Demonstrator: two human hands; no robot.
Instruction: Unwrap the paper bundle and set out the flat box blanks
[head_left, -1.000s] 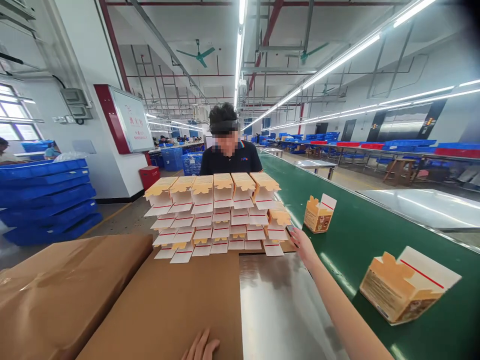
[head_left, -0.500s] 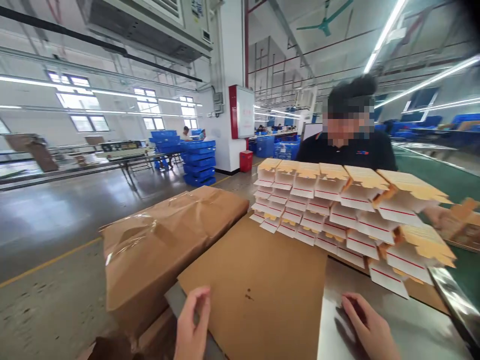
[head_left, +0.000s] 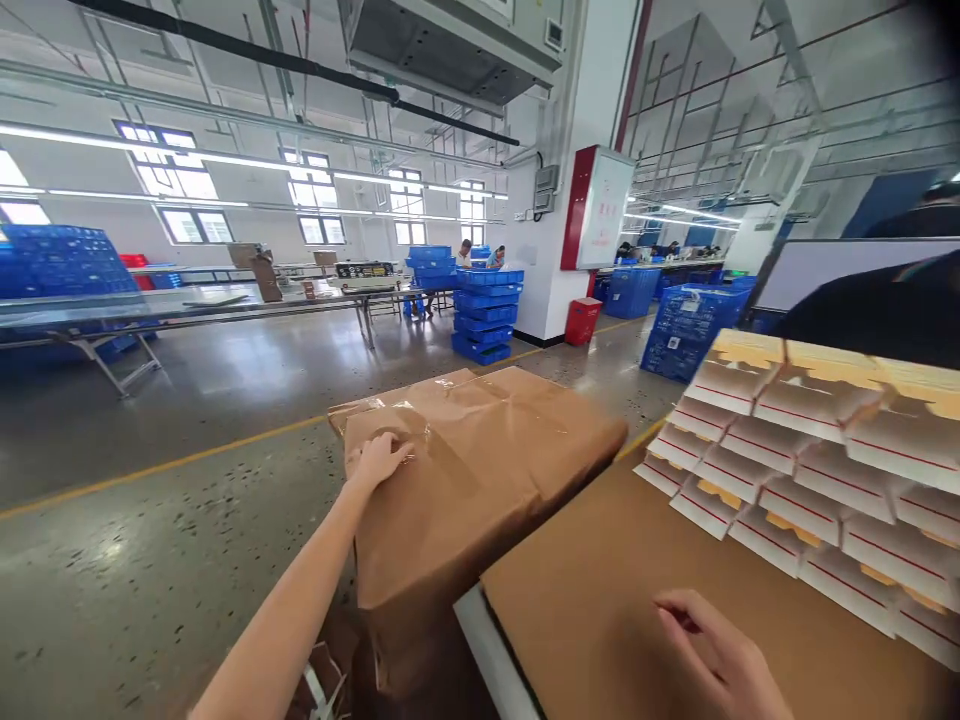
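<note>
My left hand (head_left: 379,460) reaches out to the middle left of the frame and lies on the top near corner of the brown paper bundle (head_left: 495,470). The fingers (head_left: 397,452) are spread and flat against the glossy wrapping, closed around nothing. The bundle sits in the centre of the frame, tilted, with its far end higher than the end under my palm and its right edge just beside the cardboard sheet (head_left: 592,590).

My right hand (head_left: 724,655) rests at the lower right on that sheet, palm down, fingers loosely bent and holding nothing. The sheet lies flat on the desk (head_left: 491,650), whose pale edge shows as a strip at its lower left.

On the far right of the sheet stands a stack of small white and yellow cartons (head_left: 817,470) with red lines, in stepped rows. Behind it a person in a dark shirt (head_left: 885,305) is partly in view. Across the grey floor (head_left: 150,520), blue crates (head_left: 484,310) are piled up in the upper middle.
</note>
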